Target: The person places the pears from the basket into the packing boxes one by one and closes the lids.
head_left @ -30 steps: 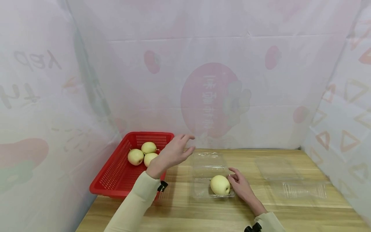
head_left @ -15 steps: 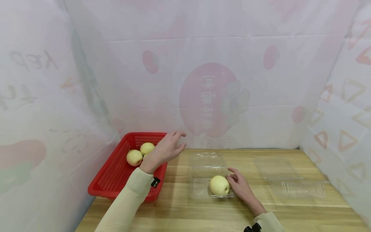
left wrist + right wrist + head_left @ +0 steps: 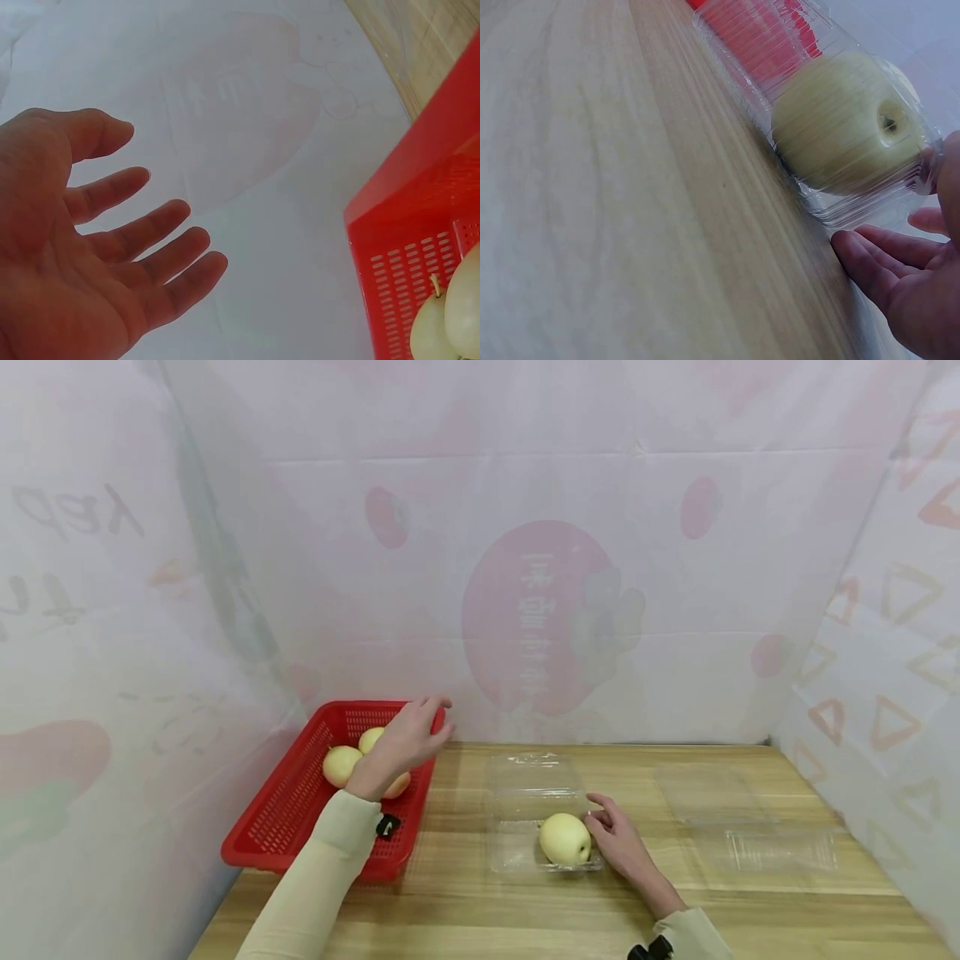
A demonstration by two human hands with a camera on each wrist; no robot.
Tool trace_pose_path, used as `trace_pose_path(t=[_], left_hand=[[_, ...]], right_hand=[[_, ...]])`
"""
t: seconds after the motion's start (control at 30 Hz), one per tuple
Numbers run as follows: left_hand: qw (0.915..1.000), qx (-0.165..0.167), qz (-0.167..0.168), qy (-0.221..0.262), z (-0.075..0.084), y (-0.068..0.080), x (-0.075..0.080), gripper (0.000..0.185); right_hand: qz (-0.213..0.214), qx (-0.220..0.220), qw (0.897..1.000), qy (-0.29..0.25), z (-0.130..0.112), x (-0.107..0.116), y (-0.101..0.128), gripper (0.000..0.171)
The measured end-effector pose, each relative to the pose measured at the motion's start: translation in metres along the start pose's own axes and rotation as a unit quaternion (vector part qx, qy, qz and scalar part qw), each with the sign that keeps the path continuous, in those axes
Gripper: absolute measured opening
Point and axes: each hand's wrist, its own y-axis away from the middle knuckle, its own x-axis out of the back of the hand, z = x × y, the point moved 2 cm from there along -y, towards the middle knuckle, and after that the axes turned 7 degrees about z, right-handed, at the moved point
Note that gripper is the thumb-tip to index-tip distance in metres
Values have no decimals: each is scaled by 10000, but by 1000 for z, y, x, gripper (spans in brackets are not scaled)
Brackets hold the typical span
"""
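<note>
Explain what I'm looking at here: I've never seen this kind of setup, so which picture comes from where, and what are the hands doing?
No machine: a person wears three cameras. The wide picture comes from the head; the close-ups come from each wrist. On the wooden table sit a red basket of pears and a clear plastic box with one pear inside. The left hand hovers open over the basket, holding nothing. The right hand rests beside the box, its fingers at the box's edge. Another clear box lies farther right.
</note>
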Motion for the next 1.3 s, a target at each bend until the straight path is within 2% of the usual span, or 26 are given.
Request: trace_pose_path(t=[0.13, 0.33, 0.63, 0.93, 1.1, 1.3], left_hand=[[9999, 145, 71, -27, -8, -1, -2, 36], [9994, 349, 68, -9, -25, -2, -10, 34], [9964, 831, -184, 60, -49, -5, -24, 42], [9952, 934, -282, 121, -70, -3, -33, 40], [9954, 900, -315, -32, -85, 3, -38, 40], [9940, 973, -479, -150, -99, 7, -39, 40]], right_hand=[[143, 72, 9999, 63, 23, -4, -7, 43], [175, 144, 9997, 21, 27, -5, -5, 43], [173, 13, 9998, 79, 28, -3, -5, 43], [163, -66, 9998, -52, 25, -2, -4, 43], [76, -54, 9996, -264, 24, -5, -4, 43], [78, -46, 9998, -149, 26, -9, -6, 44]])
